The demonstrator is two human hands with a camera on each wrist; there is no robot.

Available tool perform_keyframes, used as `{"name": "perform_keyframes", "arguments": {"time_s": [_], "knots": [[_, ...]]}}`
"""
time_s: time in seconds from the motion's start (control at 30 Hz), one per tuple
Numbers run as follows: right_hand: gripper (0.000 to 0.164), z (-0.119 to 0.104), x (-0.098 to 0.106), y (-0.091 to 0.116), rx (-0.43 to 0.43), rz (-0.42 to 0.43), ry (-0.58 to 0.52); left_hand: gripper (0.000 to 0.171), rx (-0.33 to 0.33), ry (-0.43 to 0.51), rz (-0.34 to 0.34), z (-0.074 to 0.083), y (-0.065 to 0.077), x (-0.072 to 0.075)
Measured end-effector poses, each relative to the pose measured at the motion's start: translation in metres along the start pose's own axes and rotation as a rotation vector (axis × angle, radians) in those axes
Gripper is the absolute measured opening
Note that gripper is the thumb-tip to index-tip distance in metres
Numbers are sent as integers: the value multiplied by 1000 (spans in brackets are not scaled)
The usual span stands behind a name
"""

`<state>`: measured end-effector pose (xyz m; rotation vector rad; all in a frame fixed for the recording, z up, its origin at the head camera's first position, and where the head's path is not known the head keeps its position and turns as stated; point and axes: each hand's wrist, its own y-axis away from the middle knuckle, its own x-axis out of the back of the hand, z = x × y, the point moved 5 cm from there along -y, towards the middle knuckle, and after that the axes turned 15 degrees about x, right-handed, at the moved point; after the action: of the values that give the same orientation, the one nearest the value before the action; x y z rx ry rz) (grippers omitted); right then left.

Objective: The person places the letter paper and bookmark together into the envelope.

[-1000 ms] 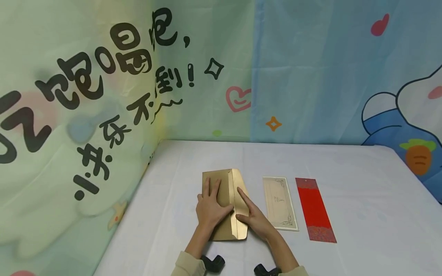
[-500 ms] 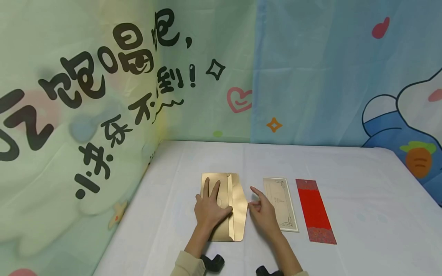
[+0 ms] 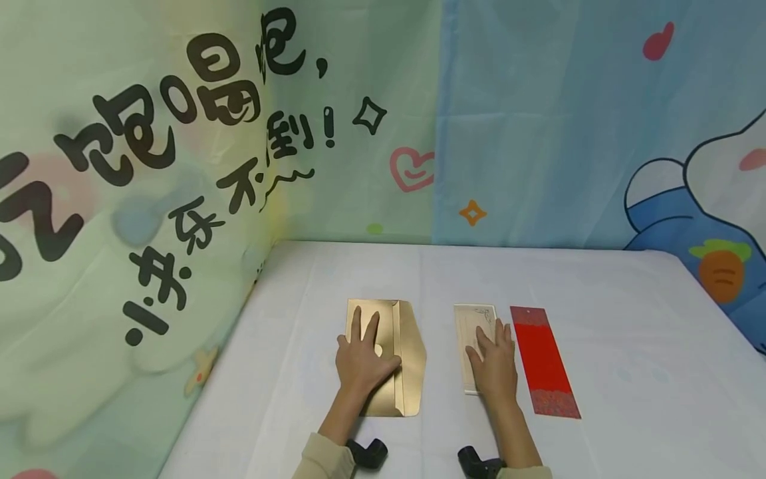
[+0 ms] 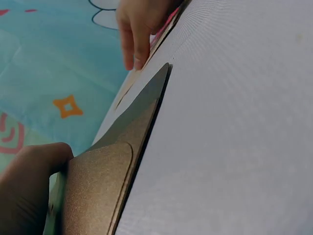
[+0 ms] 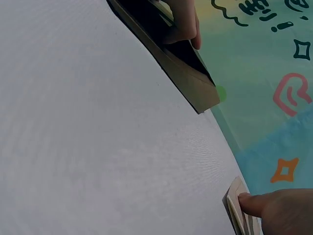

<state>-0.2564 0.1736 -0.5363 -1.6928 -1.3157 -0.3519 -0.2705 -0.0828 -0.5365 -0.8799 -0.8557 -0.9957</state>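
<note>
A gold paper envelope [image 3: 411, 362] lies on the white-covered table with its flap opened out to the right. My left hand [image 3: 362, 364] rests on its body, fingers spread and thumb near the flap's fold. To the right is a cream card [image 3: 468, 332] with a printed ornamental border, partly hidden by my right hand [image 3: 498, 372]. That hand lies over the card's right side with fingers extended. In the right wrist view its thumb [image 5: 250, 203] touches the card, which looks like several layers there. In the left wrist view the envelope's flap [image 4: 132, 117] stands slightly off the table.
Just right of the card lies a red strip [image 3: 544, 359] with patterned ends and a small hole at the top. Black wrist devices [image 3: 368, 454] sit on both wrists. A printed cloth backdrop [image 3: 359, 186] rises along the table's back and left edges.
My right hand has let go of the envelope's flap and moved right onto the cream card. The left hand has stayed on the envelope, which now lies flatter.
</note>
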Motion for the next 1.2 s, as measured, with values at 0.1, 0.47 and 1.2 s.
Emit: {"name": "perform_keyframes", "arguments": {"time_s": [0.1,0.47,1.2], "knots": [[45,0,-4,0,11,-51,-6,93,-3,2,-1,1,0,0],[42,-4,-7,-4,89,-121,-13,93,-5,13,-12,5,0,0],[50,2,-5,5,-125,-75,-38,92,-15,39,9,0,6,0]]}}
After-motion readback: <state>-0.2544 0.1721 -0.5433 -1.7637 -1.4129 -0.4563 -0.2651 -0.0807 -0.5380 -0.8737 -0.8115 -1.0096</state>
